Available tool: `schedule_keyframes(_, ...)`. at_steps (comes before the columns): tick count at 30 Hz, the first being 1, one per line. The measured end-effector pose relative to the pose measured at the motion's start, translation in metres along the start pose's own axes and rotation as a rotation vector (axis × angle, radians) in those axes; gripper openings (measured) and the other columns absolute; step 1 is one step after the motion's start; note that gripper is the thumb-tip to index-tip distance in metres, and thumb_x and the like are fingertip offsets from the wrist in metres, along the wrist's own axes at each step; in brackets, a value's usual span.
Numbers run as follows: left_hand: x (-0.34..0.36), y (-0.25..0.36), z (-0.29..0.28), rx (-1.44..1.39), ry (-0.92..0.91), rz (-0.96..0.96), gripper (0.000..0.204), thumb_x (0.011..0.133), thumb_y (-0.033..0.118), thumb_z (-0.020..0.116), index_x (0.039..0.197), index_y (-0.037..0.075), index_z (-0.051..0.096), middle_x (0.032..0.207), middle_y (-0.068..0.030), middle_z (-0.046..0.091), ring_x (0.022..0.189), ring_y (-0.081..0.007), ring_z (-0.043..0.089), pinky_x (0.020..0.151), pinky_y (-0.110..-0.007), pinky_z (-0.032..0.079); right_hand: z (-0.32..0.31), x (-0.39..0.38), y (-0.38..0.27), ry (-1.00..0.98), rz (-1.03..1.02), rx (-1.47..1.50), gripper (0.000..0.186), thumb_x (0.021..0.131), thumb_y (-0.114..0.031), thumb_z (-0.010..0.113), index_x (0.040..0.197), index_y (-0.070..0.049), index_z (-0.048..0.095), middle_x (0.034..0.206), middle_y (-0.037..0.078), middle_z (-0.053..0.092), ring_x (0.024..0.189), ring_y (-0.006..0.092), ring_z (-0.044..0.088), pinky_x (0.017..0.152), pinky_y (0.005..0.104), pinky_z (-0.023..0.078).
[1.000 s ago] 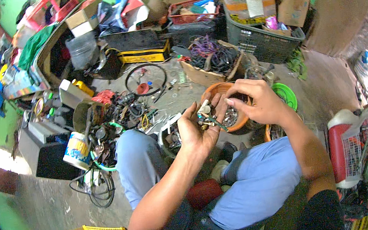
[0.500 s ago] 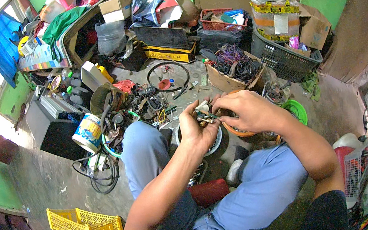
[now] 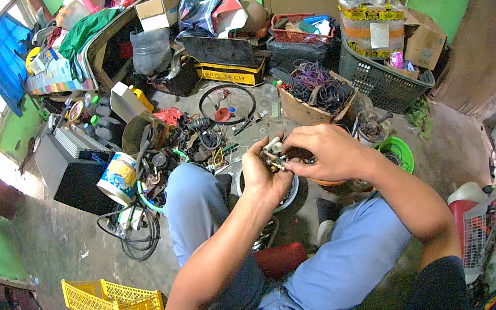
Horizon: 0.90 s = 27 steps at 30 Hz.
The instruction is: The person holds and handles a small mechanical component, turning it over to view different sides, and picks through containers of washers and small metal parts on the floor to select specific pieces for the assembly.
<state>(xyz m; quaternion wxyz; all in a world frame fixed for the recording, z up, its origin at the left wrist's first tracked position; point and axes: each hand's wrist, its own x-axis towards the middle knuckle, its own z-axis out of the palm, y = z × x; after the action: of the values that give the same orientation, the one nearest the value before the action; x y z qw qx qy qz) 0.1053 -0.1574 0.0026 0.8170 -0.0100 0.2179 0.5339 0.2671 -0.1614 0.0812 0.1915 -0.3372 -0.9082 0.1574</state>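
Observation:
Cupped in my left hand [image 3: 258,174] is a handful of small metal and pale plastic parts [image 3: 274,153], too small to name one by one. My right hand [image 3: 326,151] reaches in from the right, its thumb and fingertips closed at the edge of the handful. Whatever is between those fingertips is hard to make out. Below both hands stand a pale round bowl [image 3: 293,195] and an orange bowl [image 3: 327,183], both largely covered by my hands. A green bowl [image 3: 407,150] sits to the right, beyond my right forearm.
A cardboard box of tangled wires [image 3: 323,114] lies ahead, next to a dark perforated basket [image 3: 377,75]. A black ring [image 3: 202,108] and loose parts are scattered on the floor. A white-and-blue bucket [image 3: 118,180] stands left; a yellow crate [image 3: 114,309] lies lower left.
My right fingers have shifted slightly in toward the left palm, and the small parts lie differently. The left hand stays nearly in place.

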Motion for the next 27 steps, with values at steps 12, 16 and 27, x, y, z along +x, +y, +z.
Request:
schedule_keyframes(12, -0.002, -0.007, 0.009, -0.018, -0.003, -0.065, 0.028, 0.098, 0.023, 0.043, 0.105, 0.002, 0.059, 0.098, -0.0144, 0.065, 0.096, -0.0283, 0.063, 0.090, -0.046, 0.052, 0.006, -0.011, 0.012, 0.114, -0.029, -0.062, 0.029, 0.083, -0.022, 0.070, 0.106, -0.006, 0.062, 0.098, 0.015, 0.066, 0.091, 0.0367, 0.066, 0.080, 0.0461, 0.053)
schedule_keyframes(16, -0.001, -0.010, 0.007, 0.001, 0.012, -0.024, 0.032, 0.098, 0.022, 0.040, 0.113, -0.001, 0.056, 0.107, -0.0182, 0.062, 0.100, -0.0308, 0.062, 0.093, -0.048, 0.052, 0.003, -0.013, 0.018, 0.179, -0.015, 0.016, 0.027, 0.085, -0.020, 0.070, 0.107, -0.007, 0.062, 0.100, 0.015, 0.067, 0.091, 0.0366, 0.066, 0.080, 0.0450, 0.053)
schedule_keyframes(27, -0.004, -0.009, 0.015, -0.126, -0.108, -0.066, 0.035, 0.097, 0.016, 0.038, 0.118, -0.009, 0.053, 0.120, -0.0280, 0.057, 0.121, -0.0396, 0.054, 0.112, -0.054, 0.041, -0.015, -0.022, 0.030, 0.313, 0.044, -0.171, 0.016, 0.082, -0.013, 0.069, 0.097, -0.007, 0.069, 0.097, 0.012, 0.065, 0.094, 0.0325, 0.064, 0.082, 0.0423, 0.054)
